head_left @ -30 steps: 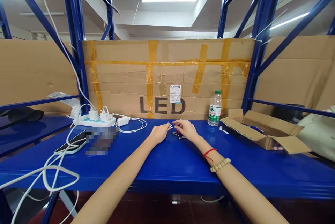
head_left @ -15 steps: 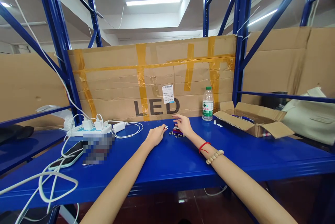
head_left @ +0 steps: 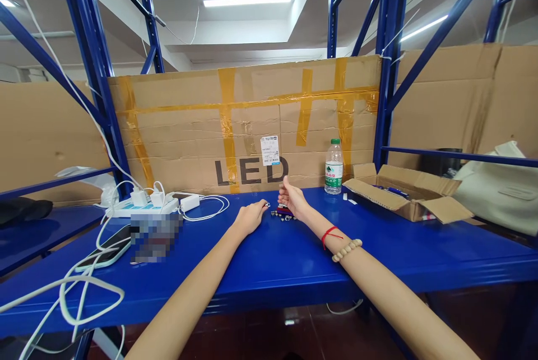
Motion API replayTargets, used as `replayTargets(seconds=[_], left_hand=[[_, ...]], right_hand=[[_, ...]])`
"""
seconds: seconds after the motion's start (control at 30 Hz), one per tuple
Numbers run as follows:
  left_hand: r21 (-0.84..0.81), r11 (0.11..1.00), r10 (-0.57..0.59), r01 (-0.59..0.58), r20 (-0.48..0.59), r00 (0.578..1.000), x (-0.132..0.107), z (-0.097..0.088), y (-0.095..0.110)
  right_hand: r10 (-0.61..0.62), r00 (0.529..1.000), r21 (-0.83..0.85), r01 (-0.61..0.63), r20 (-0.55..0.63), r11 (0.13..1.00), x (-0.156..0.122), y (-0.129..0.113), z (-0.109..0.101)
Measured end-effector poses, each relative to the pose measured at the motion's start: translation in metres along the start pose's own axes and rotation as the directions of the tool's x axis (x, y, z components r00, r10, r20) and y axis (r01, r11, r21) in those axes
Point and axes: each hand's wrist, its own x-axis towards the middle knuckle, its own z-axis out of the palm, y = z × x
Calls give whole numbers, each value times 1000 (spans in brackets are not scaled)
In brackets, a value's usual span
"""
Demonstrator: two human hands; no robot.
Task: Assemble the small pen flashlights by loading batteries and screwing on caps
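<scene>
My left hand (head_left: 251,216) rests on the blue table (head_left: 269,259), fingers curled and pinching a small silver ring-like part (head_left: 267,203). My right hand (head_left: 293,200) is turned palm-up just right of it, fingers loosely spread and slightly lifted, nothing visible in it. A small pile of dark and silver metal parts (head_left: 283,215) lies on the table between and under the two hands. A red string and a bead bracelet (head_left: 347,249) circle my right wrist.
A water bottle (head_left: 333,167) and an open cardboard box (head_left: 406,198) stand at the right. A white power strip (head_left: 143,207) with chargers, cables and a phone (head_left: 107,249) lie at the left. A taped cardboard wall marked LED (head_left: 247,124) backs the table.
The view swung slightly between the first two frames. My right hand has rolled from palm-down over the parts to palm-up and lifted a little. My left hand stays put with the ring.
</scene>
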Motion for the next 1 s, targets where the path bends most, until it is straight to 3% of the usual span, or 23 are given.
replayTargets(seconds=[0.33,0.6,1.0], left_hand=[[-6,1000,11,-11,-4,1000,-1,-1,2],[1,1000,13,-13,-6,1000,-1,0,2],[-9,1000,13,-13,-2,1000,-1,0,1]], right_hand=[[104,983,279,-144,153,949,-8,-18,6],[136,953,334,-226,272,915,-11,-14,11],[130,947,348,-233,295,908,-10,-13,10]])
